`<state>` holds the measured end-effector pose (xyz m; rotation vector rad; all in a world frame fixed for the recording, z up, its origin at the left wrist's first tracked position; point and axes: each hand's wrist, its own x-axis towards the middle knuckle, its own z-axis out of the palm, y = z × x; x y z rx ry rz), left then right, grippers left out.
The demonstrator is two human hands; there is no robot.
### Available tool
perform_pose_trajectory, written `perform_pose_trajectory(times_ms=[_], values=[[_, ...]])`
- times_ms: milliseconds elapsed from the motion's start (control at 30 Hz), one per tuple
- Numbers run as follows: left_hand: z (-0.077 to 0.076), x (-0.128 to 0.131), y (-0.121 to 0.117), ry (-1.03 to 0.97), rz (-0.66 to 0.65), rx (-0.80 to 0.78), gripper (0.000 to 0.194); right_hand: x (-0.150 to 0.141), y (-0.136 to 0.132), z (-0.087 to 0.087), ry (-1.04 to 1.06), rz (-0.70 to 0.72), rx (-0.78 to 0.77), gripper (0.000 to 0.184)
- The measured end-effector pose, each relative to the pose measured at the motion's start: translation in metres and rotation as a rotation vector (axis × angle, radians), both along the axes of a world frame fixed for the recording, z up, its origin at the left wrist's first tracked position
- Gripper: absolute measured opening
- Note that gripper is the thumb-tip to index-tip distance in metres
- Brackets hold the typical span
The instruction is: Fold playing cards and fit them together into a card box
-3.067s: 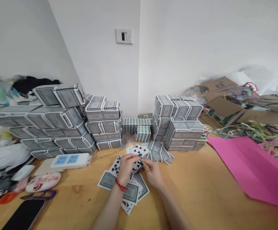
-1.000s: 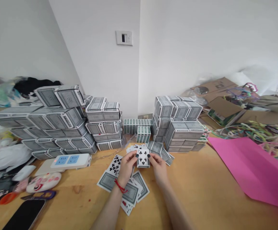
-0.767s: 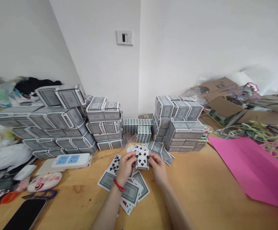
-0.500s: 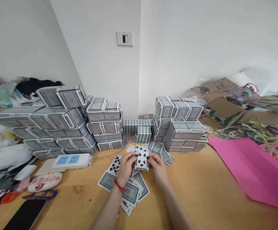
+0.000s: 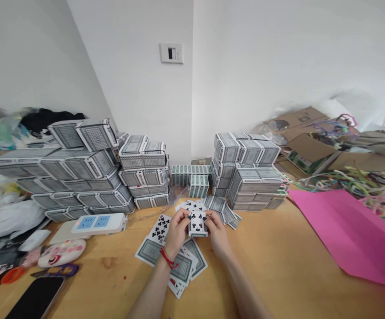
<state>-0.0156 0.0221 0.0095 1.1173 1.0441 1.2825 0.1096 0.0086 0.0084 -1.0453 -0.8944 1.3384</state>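
Between my two hands is a playing card (image 5: 197,221) with black clubs, its near end bent so that a patterned strip shows. My left hand (image 5: 178,228), with a red string at the wrist, grips the card's left edge. On the right edge, the fingers of my right hand (image 5: 216,229) are closed. Behind it lie more face-up cards (image 5: 195,205). A ten of clubs (image 5: 160,228) rests left of my left hand. Loose face-down cards (image 5: 183,267) spread under and beside my left wrist, and other patterned cards (image 5: 217,207) lie beyond my right hand.
Blocks folded from cards are stacked at left (image 5: 79,177), centre-left (image 5: 144,173) and right (image 5: 255,186). Small green-striped blocks (image 5: 199,186) stand between them. A power strip (image 5: 99,223), a mouse (image 5: 62,253) and a phone (image 5: 36,297) lie left; pink paper (image 5: 348,235) lies right.
Both hands have shifted slightly, bringing the clubs card a little nearer and to the right. More of the face-up cards behind it now shows. The loose cards lie as before.
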Motion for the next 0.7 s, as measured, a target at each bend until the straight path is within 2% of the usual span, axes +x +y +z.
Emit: perform_pose_trajectory(times_ms=[233,333,500,700], values=[[0.010,0.001,-0.004,0.068,0.012,0.028,0.003,-0.003,-0.001,0.000,0.035,0.007,-0.032,0.012],[0.014,0.005,-0.007,0.124,0.064,0.058,0.003,-0.004,0.000,0.000,0.004,-0.021,-0.034,0.011],[0.012,0.009,-0.009,0.198,0.091,0.111,0.007,-0.004,0.001,-0.003,0.030,-0.082,-0.027,0.009],[0.010,0.010,-0.007,0.156,0.029,0.082,0.009,-0.003,0.000,0.000,0.184,-0.031,-0.095,0.010]])
